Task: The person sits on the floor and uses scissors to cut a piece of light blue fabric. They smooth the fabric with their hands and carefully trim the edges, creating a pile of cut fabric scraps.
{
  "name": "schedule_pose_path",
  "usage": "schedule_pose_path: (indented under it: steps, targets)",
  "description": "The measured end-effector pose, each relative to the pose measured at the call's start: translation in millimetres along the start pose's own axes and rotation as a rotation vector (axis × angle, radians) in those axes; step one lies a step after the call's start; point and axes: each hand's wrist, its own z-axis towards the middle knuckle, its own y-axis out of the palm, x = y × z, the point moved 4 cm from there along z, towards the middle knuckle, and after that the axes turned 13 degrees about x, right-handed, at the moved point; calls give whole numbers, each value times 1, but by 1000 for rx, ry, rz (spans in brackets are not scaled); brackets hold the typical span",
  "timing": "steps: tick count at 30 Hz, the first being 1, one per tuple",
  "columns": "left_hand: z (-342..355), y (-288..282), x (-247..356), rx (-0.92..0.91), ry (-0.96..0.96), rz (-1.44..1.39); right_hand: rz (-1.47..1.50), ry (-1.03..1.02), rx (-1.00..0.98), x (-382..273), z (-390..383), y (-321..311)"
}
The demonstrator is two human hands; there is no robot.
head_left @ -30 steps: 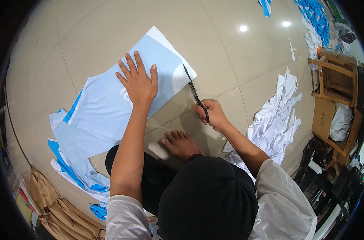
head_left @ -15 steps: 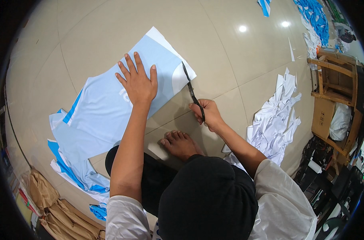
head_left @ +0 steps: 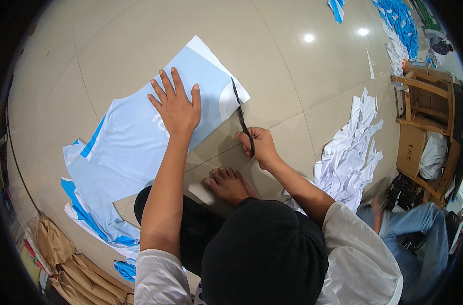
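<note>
Head view: a wide fisheye lens, the left of a side-by-side pair worn on the wearer's head, faces steeply down at the tiled floor (head_left: 272, 61). Twelve o'clock points away from the wearer, whose left sleeve (head_left: 161, 277) enters at seven and right sleeve (head_left: 363, 254) past four. A rounded black form (head_left: 264, 249), between five and six, appears nearest; the left hand (head_left: 175, 109) at ten and right hand (head_left: 258, 146) at three lie at middle range. Straight edges bow toward the field's rim.

Left fingers (head_left: 178, 84) spread on pale-blue fabric (head_left: 132, 133) while right fingers (head_left: 243, 137) hold black scissors (head_left: 241, 118).
</note>
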Motion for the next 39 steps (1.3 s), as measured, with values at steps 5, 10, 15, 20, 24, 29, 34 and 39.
schedule_pose_path:
  steps: [5,10,15,20,24,29,34,39]
  targets:
    - [0,0,0,5,0,-1,-15,0,1,-1,1,1]
    - [-1,1,0,1,2,6,0,13,26,2,3,5]
    - [-1,2,0,-9,-1,12,46,11,32,6,2,10]
    - [0,0,0,-14,-4,2,79,31,34,10,-1,17]
    - [0,0,0,-7,-1,3,81,3,35,13,-3,23]
    - [-1,0,0,-2,-2,-2,110,-6,27,16,-3,27]
    - [0,0,1,-11,-8,-1,93,-6,45,16,-3,25]
    - [0,0,0,-21,-13,32,83,20,38,12,-5,26]
